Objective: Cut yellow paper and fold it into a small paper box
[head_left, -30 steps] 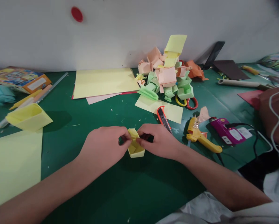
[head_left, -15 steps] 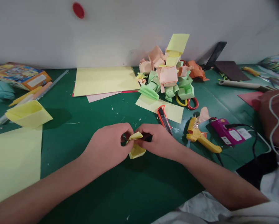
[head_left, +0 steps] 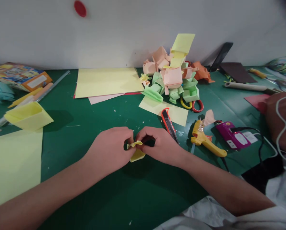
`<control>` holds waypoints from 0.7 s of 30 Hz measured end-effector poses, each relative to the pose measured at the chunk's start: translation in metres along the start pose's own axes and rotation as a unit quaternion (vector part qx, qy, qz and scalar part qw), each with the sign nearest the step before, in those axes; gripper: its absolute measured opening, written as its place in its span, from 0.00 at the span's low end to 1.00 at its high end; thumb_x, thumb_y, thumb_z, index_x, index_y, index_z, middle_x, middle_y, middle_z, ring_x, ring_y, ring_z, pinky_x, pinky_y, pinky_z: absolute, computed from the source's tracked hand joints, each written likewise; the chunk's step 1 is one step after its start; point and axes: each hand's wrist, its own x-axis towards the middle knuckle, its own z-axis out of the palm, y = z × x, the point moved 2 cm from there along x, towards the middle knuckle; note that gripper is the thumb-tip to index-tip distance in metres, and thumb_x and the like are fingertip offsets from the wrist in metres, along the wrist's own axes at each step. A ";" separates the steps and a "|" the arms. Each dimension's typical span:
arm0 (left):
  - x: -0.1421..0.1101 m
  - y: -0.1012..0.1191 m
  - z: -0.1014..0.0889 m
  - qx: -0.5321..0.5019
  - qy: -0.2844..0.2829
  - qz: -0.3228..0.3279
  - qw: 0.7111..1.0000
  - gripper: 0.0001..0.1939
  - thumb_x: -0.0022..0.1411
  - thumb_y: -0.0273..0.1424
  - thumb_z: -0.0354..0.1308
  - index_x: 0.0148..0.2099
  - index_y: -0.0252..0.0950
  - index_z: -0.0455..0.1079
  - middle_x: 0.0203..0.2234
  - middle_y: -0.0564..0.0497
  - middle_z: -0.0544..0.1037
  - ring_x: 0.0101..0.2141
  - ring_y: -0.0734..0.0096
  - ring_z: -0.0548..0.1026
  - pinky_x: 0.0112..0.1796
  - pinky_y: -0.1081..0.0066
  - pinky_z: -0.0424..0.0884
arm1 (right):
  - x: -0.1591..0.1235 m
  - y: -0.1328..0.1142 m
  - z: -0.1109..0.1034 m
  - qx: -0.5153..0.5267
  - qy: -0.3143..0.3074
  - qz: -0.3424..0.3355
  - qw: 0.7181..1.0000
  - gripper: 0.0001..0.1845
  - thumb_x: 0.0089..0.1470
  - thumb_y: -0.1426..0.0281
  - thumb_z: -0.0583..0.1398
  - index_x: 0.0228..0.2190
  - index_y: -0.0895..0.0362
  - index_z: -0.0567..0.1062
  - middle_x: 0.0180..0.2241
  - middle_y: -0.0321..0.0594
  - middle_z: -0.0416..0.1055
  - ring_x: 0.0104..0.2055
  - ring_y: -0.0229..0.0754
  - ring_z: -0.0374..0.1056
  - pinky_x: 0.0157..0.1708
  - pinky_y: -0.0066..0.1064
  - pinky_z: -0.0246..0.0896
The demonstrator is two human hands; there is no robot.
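Note:
A small piece of folded yellow paper [head_left: 137, 155] is held between both hands, just above the green table. My left hand [head_left: 111, 145] is closed, its thumb and forefinger pinching the paper's upper edge from the left. From the right, my right hand [head_left: 158, 145] pinches the same edge, fingers curled. The top of the paper looks twisted and crumpled, while a flatter box-like part hangs below it. Fingers cover much of the paper. Just beyond my right hand lies an orange and black utility knife [head_left: 168, 123].
Right of my hands are a yellow glue gun [head_left: 205, 140] and a purple power adapter [head_left: 234, 135] with cables. Folded paper pieces [head_left: 173, 78] are heaped over scissors [head_left: 197, 106]. Yellow sheets [head_left: 107, 83] lie behind, a folded yellow paper box [head_left: 29, 116] left. Another person's arm [head_left: 282, 118] is at right.
The paper's top edge has become more twisted and pinched between my fingers. My right hand has shifted slightly left, closer to my left hand.

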 end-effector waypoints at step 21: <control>0.004 0.004 0.001 0.032 -0.049 -0.011 0.998 0.04 0.55 0.26 0.55 0.32 0.41 0.67 0.30 0.53 0.75 0.28 0.65 0.71 0.26 0.68 0.57 | -0.006 -0.011 0.004 -0.218 0.090 -0.120 0.964 0.07 0.47 0.79 0.61 0.24 0.56 0.71 0.28 0.36 0.71 0.32 0.40 0.65 0.32 0.30 0.56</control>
